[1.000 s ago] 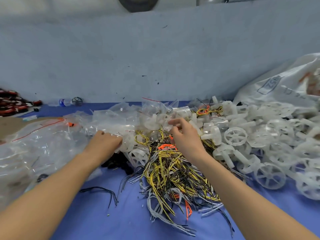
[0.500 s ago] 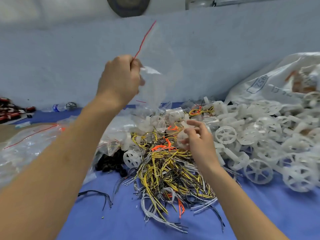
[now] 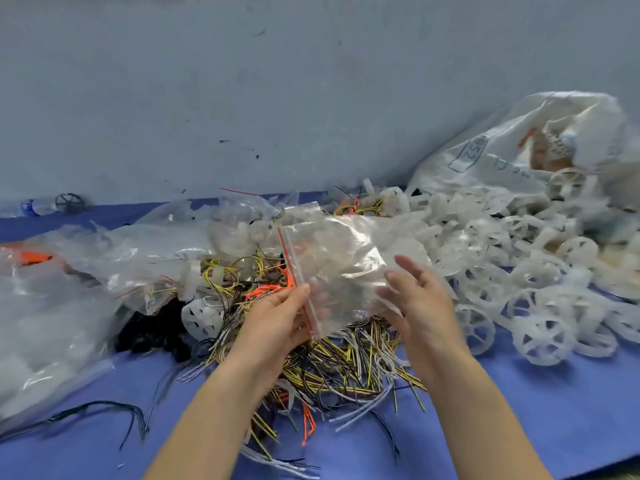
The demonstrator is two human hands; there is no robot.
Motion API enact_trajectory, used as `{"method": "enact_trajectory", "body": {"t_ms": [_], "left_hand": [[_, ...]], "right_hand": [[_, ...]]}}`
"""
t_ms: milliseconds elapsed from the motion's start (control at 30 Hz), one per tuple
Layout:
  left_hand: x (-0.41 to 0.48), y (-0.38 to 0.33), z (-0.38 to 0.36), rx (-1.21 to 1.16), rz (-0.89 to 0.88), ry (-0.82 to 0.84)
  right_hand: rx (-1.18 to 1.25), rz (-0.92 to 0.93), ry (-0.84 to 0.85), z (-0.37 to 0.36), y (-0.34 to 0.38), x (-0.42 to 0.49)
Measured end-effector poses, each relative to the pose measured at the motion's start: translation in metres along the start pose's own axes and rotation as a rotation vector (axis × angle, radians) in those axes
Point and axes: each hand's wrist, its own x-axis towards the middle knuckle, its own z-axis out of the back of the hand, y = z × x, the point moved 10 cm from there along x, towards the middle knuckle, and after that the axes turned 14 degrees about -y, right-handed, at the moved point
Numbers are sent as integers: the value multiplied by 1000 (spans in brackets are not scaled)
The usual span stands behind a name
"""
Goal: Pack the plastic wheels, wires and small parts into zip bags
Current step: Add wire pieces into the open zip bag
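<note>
My left hand (image 3: 277, 317) pinches a clear zip bag (image 3: 332, 268) at its red-striped mouth, thumb on top, and holds it above the tangle of yellow, black and white wires (image 3: 332, 362). My right hand (image 3: 412, 299) hovers at the bag's right side with fingers spread and relaxed, blurred, holding nothing. A heap of white plastic wheels (image 3: 519, 271) spreads over the table to the right. One more white wheel (image 3: 202, 315) lies left of the wires.
A pile of loose clear bags (image 3: 86, 271) covers the left of the blue table (image 3: 519, 410). A large white sack (image 3: 519, 147) lies at the back right against the grey wall. Small black parts (image 3: 149, 334) sit beside the wires. Stray wires (image 3: 104, 414) lie front left.
My left hand brought the zip bag down from high in the air to just above the wires. My right hand left the parts pile and came up beside the bag.
</note>
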Motion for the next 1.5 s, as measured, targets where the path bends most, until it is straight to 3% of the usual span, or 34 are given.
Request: {"method": "enact_trajectory", "body": {"t_ms": [100,200,267,333,467,633,900,1500], "left_hand": [[1,6,-6,90,-24,9],[-2,19,-10,216,-71,-43],[-5,23,-13,232,-91,-50],[-9,21,-14,230,-136,-42],[-24,24,-24,232,-216,18],[-41,31,-33,258,-273,119],[-40,31,-30,196,-279,199],[-36,27,-37,200,-324,262]], "right_hand": [[-332,161,-65,19,8,4],[-1115,353,-65,38,13,2],[-1381,402,-85,51,21,-6],[-1327,475,-72,47,35,-18],[-1002,555,115,1,31,-48],[-961,439,204,-8,-11,-50],[-905,543,279,-11,-10,-60],[-784,459,202,-5,-10,-50]]}}
